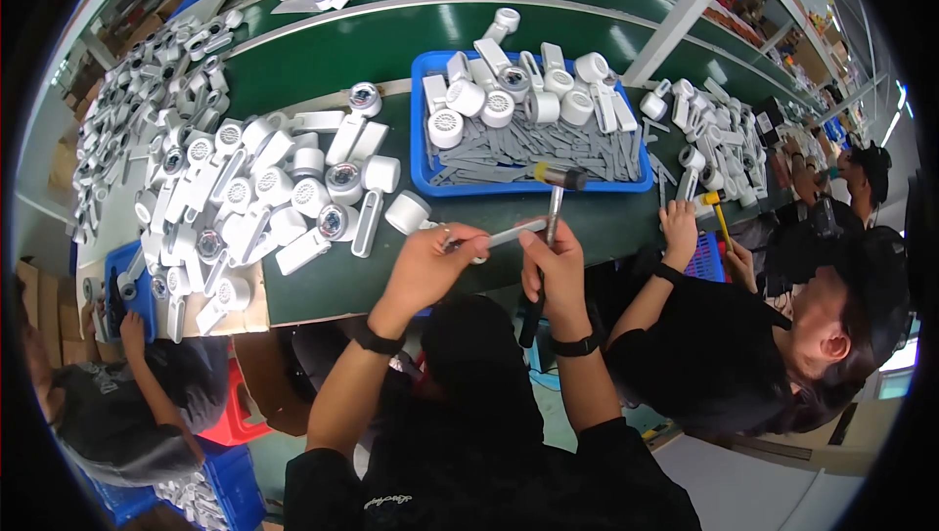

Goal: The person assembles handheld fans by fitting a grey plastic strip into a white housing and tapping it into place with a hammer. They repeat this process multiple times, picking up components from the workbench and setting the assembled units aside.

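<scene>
My left hand point(430, 265) is closed, pinching one end of a slim, light grey plastic strip point(511, 235) between thumb and fingers. The strip's other end meets the thumb of my right hand point(556, 265). That right hand is wrapped round a hammer point(559, 179) with a metal shaft, a black grip and a head with one yellow and one black face. The hammer stands head-away from me, over the near rim of a blue tray point(528, 188). Loose grey strips point(528, 152) fill the tray's near part, and white handheld devices with round grilled heads point(497, 109) lie across its far part.
A large heap of similar white devices point(264, 184) covers the bench at left; another pile point(709, 130) lies at right. A green conveyor point(323, 42) runs beyond the tray. On my right, a co-worker point(724, 335) holds a yellow hammer point(721, 213). Another person point(137, 404) sits at left.
</scene>
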Demonstrator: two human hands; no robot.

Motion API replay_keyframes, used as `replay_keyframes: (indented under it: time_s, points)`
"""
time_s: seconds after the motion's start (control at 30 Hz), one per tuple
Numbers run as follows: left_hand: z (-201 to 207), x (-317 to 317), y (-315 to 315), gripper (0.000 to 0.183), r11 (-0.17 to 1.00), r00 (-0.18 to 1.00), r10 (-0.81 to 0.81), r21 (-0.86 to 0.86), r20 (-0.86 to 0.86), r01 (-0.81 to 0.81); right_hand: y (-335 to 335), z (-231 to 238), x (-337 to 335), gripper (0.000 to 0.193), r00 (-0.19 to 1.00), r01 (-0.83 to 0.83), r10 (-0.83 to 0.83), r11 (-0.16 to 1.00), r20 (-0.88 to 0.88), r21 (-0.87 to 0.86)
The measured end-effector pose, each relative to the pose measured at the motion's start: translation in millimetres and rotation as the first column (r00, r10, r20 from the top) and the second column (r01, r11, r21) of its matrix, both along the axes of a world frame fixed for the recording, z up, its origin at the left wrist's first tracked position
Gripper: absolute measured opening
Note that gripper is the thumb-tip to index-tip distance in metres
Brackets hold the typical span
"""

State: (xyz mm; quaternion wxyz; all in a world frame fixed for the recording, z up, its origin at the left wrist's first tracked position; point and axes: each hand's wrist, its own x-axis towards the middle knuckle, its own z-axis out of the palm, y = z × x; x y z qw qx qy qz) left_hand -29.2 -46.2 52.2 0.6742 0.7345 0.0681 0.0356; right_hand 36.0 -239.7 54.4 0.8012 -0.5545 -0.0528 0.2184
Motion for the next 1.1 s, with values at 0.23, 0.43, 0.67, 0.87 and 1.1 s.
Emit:
replay_keyframes:
  time_s: [0.23, 0.43, 0.67, 0.87, 1.1]
  points:
    - [25, -9, 23, 0.012, 0.836, 0.971, -0.104, 0.548, 0.214, -0.031, -9, -1, -15, 0.023, 0.978, -0.070, 0.124, 0.952, 0.166, -0.299]
    - [28, -1, 57, 0.046, 0.645, 0.918, -0.262, 0.761, 0.300, -0.065, -18, -20, -20, 0.015, 0.965, 0.042, 0.059, 0.926, 0.254, -0.376]
    - [-19, 2, 72, 0.035, 0.395, 0.916, -0.273, 0.902, 0.295, -0.173, -23, -33, -1, 0.021, 0.998, -0.004, 0.019, 0.966, 0.057, -0.259]
    - [-40, -1, 65, 0.031, 0.589, 0.914, -0.207, 0.790, 0.350, -0.169, 18, -41, 13, 0.024, 0.960, -0.161, 0.250, 0.860, 0.126, -0.484]
    - [-50, 0, 67, 0.031, 0.723, 0.917, -0.108, 0.664, 0.383, -0.192, 25, -40, 20, 0.019, 0.930, -0.113, 0.309, 0.756, 0.199, -0.644]
